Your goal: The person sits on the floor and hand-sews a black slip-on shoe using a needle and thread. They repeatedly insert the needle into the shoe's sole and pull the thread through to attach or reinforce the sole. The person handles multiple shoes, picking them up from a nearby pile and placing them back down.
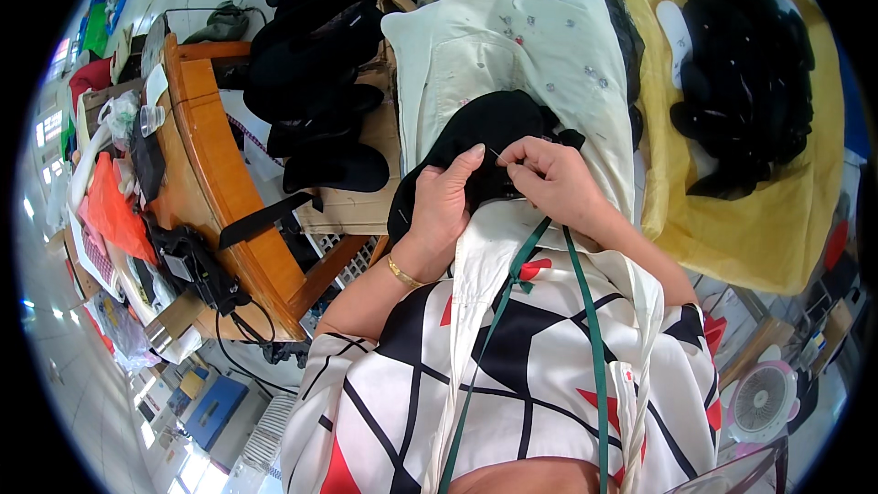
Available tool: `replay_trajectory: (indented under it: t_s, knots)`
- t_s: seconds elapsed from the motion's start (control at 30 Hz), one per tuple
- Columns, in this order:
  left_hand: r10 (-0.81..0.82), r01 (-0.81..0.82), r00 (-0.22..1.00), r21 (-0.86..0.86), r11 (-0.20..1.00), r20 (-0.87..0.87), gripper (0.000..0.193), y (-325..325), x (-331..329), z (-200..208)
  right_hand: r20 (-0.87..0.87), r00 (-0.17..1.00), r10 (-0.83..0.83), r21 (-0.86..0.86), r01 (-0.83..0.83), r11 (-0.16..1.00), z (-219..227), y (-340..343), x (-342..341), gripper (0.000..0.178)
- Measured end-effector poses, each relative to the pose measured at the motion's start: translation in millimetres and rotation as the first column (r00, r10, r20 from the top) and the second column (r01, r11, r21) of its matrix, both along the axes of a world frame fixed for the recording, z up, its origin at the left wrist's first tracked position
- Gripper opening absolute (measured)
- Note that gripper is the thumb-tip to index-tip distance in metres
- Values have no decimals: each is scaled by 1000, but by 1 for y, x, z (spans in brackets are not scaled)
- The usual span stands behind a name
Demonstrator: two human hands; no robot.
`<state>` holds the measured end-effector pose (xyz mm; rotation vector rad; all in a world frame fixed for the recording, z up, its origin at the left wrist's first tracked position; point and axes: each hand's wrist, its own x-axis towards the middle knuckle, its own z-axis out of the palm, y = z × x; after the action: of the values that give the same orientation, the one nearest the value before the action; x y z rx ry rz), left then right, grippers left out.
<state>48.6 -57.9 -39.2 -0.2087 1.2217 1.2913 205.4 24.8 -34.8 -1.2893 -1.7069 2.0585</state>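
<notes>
A black cloth shoe (pixel 485 123) lies over my lap on a cream cloth (pixel 476 37) with small flower prints. My left hand (pixel 444 201) is closed on its near left side, thumb up along the top. From the right, my right hand (pixel 551 178) pinches a thin, shiny needle (pixel 497 155), its tip close to my left thumb. Any thread on it is too fine to make out. The fingers of my left hand under the shoe are hidden.
Black shoes (pixel 334 169) are piled on a cardboard box at the left, beside a wooden table (pixel 206 151) with a curved edge. At the right, a yellow sack (pixel 759 242) holds more black pieces and a white insole (pixel 674 41). A pink fan (pixel 764 400) stands at lower right.
</notes>
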Motion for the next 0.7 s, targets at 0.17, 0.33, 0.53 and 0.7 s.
replay_trajectory:
  t_s: [0.17, 0.33, 0.53, 0.7]
  knots:
    - [-35, 35, 999, -18, 999, 21, 23, 2, 1, 12, 6, 1000, 14, -129, -13, 992, 5, 6, -1, 11]
    - [-137, 135, 990, -49, 990, -29, 24, 0, 2, 22, -40, 999, -18, -241, 8, 971, 4, 10, -6, 9]
    - [-64, 65, 998, 42, 997, -26, 22, 0, 2, 7, -71, 997, -2, -3, 1, 1000, -8, -6, -1, 9]
    - [-58, 59, 998, 30, 998, -19, 19, -1, 0, 4, -76, 997, 18, 141, -7, 990, -11, -11, 2, 9]
